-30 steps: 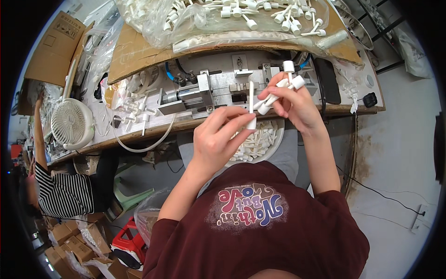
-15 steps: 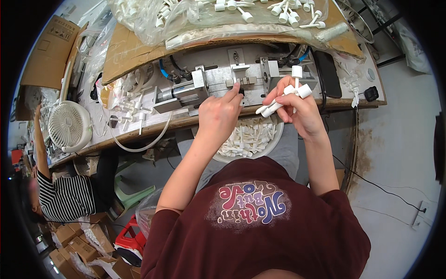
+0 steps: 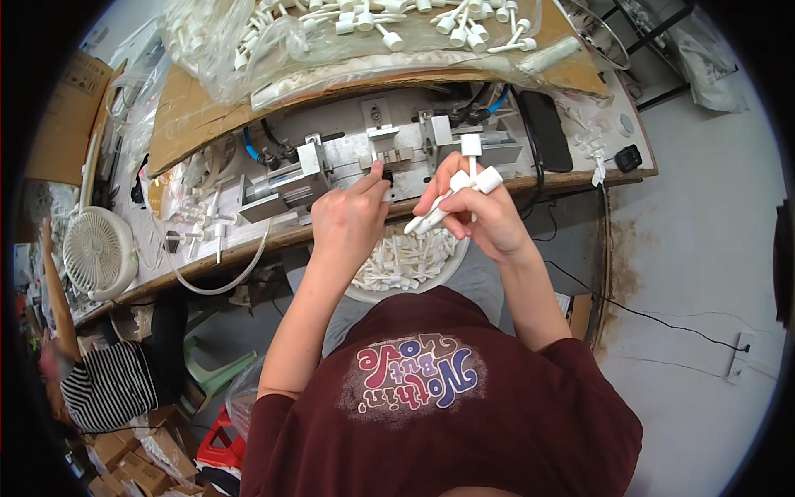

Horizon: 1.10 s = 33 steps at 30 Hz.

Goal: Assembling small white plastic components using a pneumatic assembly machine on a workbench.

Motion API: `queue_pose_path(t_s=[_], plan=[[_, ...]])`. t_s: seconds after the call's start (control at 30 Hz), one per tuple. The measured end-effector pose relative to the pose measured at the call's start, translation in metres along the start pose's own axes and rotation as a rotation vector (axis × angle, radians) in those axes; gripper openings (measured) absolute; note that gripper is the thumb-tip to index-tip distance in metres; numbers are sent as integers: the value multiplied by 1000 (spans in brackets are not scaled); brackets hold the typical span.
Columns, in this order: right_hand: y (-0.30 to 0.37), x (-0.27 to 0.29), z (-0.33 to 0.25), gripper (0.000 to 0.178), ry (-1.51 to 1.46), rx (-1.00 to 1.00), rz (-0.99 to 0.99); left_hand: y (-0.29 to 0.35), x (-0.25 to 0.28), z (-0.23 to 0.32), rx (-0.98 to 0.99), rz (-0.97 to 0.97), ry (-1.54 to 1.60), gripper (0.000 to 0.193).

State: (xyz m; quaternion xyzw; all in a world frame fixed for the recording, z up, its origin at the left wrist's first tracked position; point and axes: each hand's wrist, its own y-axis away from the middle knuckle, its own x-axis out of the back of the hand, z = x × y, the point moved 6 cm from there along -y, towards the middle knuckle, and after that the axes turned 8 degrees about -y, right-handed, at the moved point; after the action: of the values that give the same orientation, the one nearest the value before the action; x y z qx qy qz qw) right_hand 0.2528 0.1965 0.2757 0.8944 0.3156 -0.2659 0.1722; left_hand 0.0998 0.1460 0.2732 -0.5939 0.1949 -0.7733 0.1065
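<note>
My left hand (image 3: 344,219) reaches to the metal clamping fixture (image 3: 385,149) on the bench. Its index finger is stretched out, the tip touching a small white piece at the fixture's centre block (image 3: 397,156); the other fingers are partly hidden. To the right, my right hand (image 3: 489,211) is closed around several white plastic sticks with cylindrical caps (image 3: 470,146), held above the bench's front edge. Below and between both hands, a white basin (image 3: 454,267) full of similar white parts (image 3: 406,258) sits at my lap.
Cardboard (image 3: 199,108) with bagged white capped sticks (image 3: 364,21) spans the back. Loose white parts (image 3: 207,224) and a fan (image 3: 99,253) are on the left. A black phone (image 3: 542,128) lies right of the fixture. A co-worker in a striped shirt (image 3: 108,385) is far left.
The whole view has shifted, so the bench and hands appear farther left. Relative to the fixture, my left fingertip stays nearly in place; my right hand still holds the sticks.
</note>
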Motion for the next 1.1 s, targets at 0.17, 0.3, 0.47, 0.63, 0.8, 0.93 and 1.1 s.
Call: queue_pose_path(t_s=[0.17,0.3,0.47,0.63,0.8,0.93,1.1], plan=[[2,-4,-2,12,-10,17,-21,8,3,-1,38,-93,74,32],[7,-1,-6,12,-57,44,-4,17,23,21,69,-261,585,69],[5,-10,-1,12,-115,4,-64,29,21,26,323,-306,1060,70],[6,-15,-2,11,-122,-7,-85,22,37,28,194,-178,975,62],[5,-19,-4,7,-58,13,-60,27,31,27,250,-75,966,55],[3,-16,-5,5,-101,25,-58,27,37,27,298,-109,1021,53],[3,0,-11,8,-205,93,-14,31,41,24,318,-186,1146,59]])
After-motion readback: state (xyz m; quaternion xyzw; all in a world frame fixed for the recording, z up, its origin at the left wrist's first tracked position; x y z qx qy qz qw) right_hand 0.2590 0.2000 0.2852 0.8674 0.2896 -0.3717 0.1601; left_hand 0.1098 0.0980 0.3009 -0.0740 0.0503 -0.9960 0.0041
